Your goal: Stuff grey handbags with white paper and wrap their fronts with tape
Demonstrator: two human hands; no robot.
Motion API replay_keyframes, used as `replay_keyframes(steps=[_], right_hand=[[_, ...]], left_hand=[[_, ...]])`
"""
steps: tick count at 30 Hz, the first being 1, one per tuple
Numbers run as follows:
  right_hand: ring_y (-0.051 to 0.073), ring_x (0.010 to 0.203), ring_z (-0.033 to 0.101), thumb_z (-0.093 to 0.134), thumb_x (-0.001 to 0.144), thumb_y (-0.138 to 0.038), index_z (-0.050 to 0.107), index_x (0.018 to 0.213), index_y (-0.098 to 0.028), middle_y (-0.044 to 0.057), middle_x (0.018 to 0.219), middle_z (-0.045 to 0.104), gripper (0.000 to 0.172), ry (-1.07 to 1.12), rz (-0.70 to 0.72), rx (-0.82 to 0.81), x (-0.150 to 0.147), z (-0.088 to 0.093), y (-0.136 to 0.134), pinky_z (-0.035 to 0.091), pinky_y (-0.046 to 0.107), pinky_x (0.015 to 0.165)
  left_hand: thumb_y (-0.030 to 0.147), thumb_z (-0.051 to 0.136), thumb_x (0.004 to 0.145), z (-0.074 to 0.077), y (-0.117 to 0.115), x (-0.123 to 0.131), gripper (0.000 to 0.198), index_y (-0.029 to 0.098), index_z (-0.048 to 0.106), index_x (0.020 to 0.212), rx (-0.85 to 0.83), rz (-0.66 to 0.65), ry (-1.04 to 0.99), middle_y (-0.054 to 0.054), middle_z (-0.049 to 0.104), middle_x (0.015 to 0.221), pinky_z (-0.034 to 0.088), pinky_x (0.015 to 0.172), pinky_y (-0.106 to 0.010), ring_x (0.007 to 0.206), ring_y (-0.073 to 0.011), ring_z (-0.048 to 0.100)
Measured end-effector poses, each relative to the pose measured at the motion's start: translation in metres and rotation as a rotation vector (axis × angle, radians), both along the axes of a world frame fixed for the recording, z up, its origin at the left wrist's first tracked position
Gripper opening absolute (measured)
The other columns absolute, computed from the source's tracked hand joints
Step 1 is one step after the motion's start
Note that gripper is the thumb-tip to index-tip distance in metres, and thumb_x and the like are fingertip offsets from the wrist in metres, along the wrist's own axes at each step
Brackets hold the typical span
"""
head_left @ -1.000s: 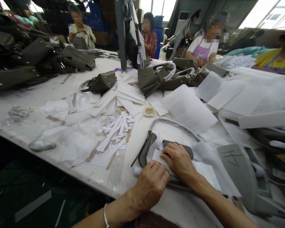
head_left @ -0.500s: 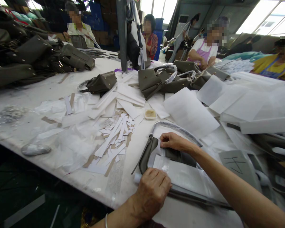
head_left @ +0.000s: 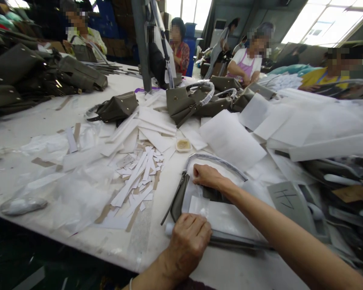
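A dark olive handbag (head_left: 179,197) lies on its side at the front of the table, its handle (head_left: 219,158) wrapped in clear film. Across it lies a whitish sheet (head_left: 230,213). My left hand (head_left: 191,241) is closed round the bag's near left corner, knuckles up. My right hand (head_left: 208,177), fingers curled shut, holds the far part of the same bag, just inside the arc of the handle; its fingertips are mostly hidden. A white roll end (head_left: 168,229) sticks out beside my left hand.
White paper strips (head_left: 136,181) and crumpled clear film (head_left: 81,197) lie to the left. Behind are a small yellowish tub (head_left: 183,145), foam sheets (head_left: 232,139) and more bags (head_left: 117,106). A grey marked panel (head_left: 286,201) is at right. A post (head_left: 141,44) and co-workers stand beyond.
The whole view has shifted, so the table's contents sit a little further left. Both hands keep their places on the handbag, with little visible movement.
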State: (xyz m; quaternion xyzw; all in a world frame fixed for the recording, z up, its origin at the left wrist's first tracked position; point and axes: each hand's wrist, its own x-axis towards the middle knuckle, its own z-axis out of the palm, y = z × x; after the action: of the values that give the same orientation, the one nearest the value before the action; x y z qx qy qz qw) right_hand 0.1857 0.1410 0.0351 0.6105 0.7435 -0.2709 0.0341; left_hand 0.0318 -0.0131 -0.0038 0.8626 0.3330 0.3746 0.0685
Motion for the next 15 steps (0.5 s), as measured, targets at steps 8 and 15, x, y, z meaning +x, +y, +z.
replay_keyframes(steps=[8, 15], right_hand=[[0.017, 0.090, 0.064, 0.062, 0.093, -0.037, 0.065, 0.102, -0.016, 0.005, 0.104, 0.067, 0.023, 0.060, 0.041, -0.146, -0.003, 0.021, -0.019, 0.054, 0.038, 0.082], [0.019, 0.081, 0.068, 0.051, 0.093, -0.058, 0.069, 0.090, -0.012, 0.007, 0.091, 0.072, 0.049, 0.094, -0.043, -0.151, 0.005, 0.022, -0.020, 0.054, 0.034, 0.073]], left_hand=[[0.012, 0.047, 0.097, -0.001, 0.006, -0.001, 0.017, 0.019, 0.062, 0.095, 0.093, -0.016, -0.070, -0.002, 0.068, 0.087, 0.042, 0.079, -0.033, 0.080, -0.0180, 0.062], [0.014, 0.048, 0.097, 0.003, 0.004, -0.005, 0.017, 0.020, 0.063, 0.092, 0.164, -0.042, -0.021, -0.001, 0.068, 0.086, 0.044, 0.077, -0.031, 0.078, -0.0163, 0.063]])
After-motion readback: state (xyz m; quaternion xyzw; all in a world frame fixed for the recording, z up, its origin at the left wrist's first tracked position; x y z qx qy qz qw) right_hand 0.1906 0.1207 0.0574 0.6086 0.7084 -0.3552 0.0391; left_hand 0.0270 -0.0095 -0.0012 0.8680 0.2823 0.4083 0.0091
